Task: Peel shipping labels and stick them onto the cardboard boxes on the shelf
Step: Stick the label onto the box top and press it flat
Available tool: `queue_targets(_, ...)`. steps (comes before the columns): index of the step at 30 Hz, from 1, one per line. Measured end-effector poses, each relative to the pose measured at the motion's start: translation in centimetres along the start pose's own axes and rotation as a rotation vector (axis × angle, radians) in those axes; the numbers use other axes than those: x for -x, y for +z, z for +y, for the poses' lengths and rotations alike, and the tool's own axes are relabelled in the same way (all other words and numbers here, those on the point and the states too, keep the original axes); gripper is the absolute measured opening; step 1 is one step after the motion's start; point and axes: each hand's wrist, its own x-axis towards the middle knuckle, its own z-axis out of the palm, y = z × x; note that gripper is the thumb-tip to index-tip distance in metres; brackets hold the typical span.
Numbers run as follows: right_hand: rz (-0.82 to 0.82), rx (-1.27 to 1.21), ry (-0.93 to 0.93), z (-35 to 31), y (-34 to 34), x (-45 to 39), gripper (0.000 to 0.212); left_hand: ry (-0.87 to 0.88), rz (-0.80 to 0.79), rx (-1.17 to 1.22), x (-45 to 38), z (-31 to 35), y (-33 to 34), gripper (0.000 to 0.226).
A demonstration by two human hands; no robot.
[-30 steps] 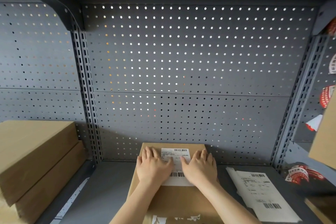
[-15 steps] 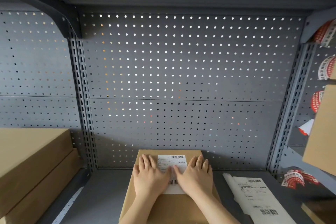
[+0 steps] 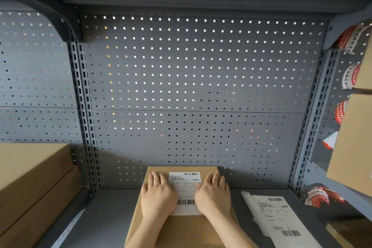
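Both hands (image 3: pixel 159 195) have apparently slid apart across label (image 3: pixel 186 189).

label (image 3: pixel 185 189) edges under hands | box (image 3: pixel 181 231) near end cut off

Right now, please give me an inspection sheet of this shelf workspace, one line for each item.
Surface: grey metal shelf, perforated grey back panel.
Job's things: white shipping label lies on the brown cardboard box.
Clutter: loose white label sheets to the right; stacked brown boxes to the left; red-and-white tape rolls further right.
Hands: left hand and right hand press flat on the label's sides.
Cables: nothing seen.
Surroundings: more cardboard boxes on the right.
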Motion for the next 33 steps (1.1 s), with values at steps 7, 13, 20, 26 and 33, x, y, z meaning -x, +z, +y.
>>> queue_targets(7, -0.003, -0.019, -0.017, 0.3, -0.5, 0.1, 0.06, -0.016, 0.062, 0.12, -0.4, -0.6, 0.0, 0.056)
queue_targets(13, 0.048, -0.123, -0.008, 0.5, -0.7, 0.1, 0.052, -0.044, 0.132, 0.23, 0.3, -0.2, -1.2, 0.032)
queue_targets(20, 0.042, 0.012, -0.017, -0.1, -0.5, 1.5, 0.077, 0.012, 0.123, -0.022, 1.4, 0.8, 0.0, 0.072)
queue_targets(26, 0.02, 0.035, -0.004, 0.1, -0.4, 2.7, 0.087, -0.008, 0.072, -0.096, 2.8, 1.3, -0.1, 0.091)
queue_targets(33, 0.01, 0.018, -0.008, 0.5, -0.1, 2.9, 0.087, -0.011, 0.018, -0.08, 3.7, 1.1, -0.3, 0.09)
